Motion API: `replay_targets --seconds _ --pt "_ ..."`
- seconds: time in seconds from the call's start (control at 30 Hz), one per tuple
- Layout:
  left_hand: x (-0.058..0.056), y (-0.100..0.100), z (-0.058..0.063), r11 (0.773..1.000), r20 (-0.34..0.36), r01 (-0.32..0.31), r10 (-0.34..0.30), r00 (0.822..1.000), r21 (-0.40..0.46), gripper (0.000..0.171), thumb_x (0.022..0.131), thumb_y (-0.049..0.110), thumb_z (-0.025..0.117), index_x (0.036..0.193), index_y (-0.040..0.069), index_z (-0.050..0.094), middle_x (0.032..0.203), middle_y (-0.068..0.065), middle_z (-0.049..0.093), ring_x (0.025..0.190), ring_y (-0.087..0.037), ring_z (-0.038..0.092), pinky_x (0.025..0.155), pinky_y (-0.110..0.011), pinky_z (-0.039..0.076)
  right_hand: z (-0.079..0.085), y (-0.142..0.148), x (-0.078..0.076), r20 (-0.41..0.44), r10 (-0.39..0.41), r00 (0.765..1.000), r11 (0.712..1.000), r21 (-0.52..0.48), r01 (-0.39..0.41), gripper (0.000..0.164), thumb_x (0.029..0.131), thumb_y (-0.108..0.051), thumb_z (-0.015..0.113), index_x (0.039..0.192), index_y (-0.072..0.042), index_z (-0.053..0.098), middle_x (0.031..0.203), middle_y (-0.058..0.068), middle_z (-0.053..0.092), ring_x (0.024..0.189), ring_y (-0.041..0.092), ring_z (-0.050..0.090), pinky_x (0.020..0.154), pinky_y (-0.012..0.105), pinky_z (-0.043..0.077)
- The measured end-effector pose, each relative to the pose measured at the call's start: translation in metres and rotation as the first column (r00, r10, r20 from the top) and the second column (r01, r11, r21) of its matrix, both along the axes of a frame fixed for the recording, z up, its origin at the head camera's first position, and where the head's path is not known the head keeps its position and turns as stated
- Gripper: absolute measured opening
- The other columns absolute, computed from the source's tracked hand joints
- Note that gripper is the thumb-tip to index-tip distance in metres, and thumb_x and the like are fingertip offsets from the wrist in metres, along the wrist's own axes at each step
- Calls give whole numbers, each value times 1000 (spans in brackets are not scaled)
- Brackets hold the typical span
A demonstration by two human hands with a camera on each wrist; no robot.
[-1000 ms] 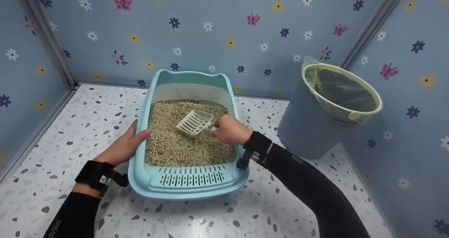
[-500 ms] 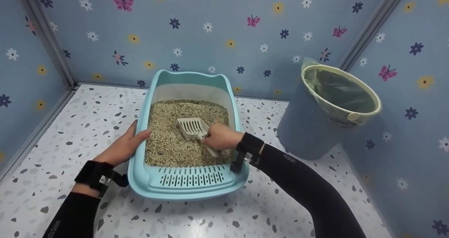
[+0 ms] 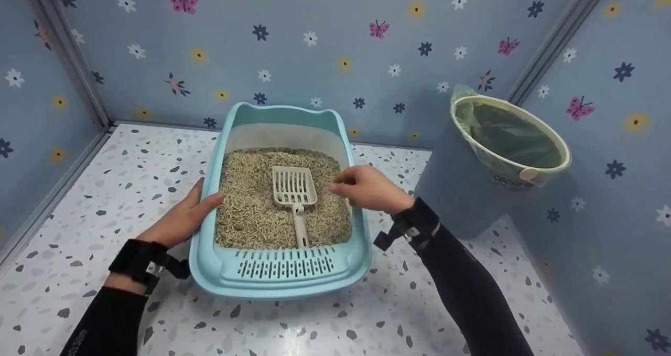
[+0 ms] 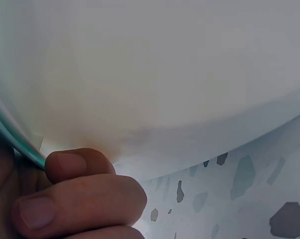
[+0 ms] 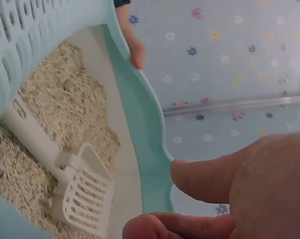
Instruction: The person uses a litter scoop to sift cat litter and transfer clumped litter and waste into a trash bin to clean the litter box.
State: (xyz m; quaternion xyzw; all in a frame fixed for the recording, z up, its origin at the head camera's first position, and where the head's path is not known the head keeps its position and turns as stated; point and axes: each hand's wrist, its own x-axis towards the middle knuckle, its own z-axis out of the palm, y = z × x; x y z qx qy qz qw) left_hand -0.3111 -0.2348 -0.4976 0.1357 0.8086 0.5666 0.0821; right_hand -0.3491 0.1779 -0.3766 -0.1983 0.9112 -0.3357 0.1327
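Note:
A light-blue litter box (image 3: 280, 289) stands on the floor, holding pale pellet litter (image 3: 251, 214). My left hand (image 3: 178, 219) grips its left rim, thumb over the edge; in the left wrist view the fingers (image 4: 85, 199) curl against the outer wall. On the litter lies a cream slotted litter scoop (image 3: 298, 209), handle toward the box's perforated front. My right hand (image 3: 369, 189) hovers above the right rim, apart from the scoop. In the right wrist view its thumb (image 5: 205, 177) and fingertip stand apart with nothing between them, and the scoop (image 5: 65, 172) rests beyond.
A blue-grey bin (image 3: 456, 198) with a cream rim and a greenish bag liner stands on the right. Flower-patterned wall panels (image 3: 314, 46) enclose the back and both sides. The speckled floor (image 3: 419, 303) surrounds the litter box.
My right hand has let go of the litter scoop and moved up and right, off it. The scoop now lies on the litter, its handle turned toward the front. The left hand keeps its hold.

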Motion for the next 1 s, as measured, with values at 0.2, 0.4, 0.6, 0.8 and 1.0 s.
replay_targets --seconds 0.2,0.4,0.6,0.8,1.0 --pt "0 -3 3 1000 -13 -1 1 1000 19 84 120 49 46 180 27 -8 172 -37 29 129 -51 66 113 -65 50 -24 47 -24 35 -221 975 938 -265 222 27 110 -29 74 105 -3 82 77 4 63 60 11 52 57 25 44" --pt "4 -4 5 999 5 -26 27 1000 -38 88 119 54 45 180 25 -11 169 -41 32 130 -53 65 116 -70 46 -79 59 -37 153 -331 931 858 -361 365 34 113 -32 69 100 -3 79 74 3 62 58 12 53 52 24 44" --pt "3 1 5 999 26 -28 29 999 -32 89 118 56 43 179 23 -13 176 -38 20 145 -57 51 125 -70 34 -108 53 -35 308 -280 909 776 -485 403 41 116 -35 63 116 3 78 83 8 73 69 16 70 57 28 57" --pt "18 3 13 999 80 -33 36 996 -38 90 119 54 46 179 21 -12 150 -40 53 106 -41 77 90 -52 65 -117 47 -37 410 -209 888 680 -592 433 36 117 -30 60 104 0 76 78 5 68 66 15 67 53 26 54" --pt "45 12 26 990 66 2 7 998 -138 110 114 50 63 176 6 -16 165 -47 30 125 -54 67 106 -63 57 -119 46 -35 433 -208 877 650 -609 455 35 116 -28 60 91 -9 75 70 0 61 59 11 58 48 23 42"
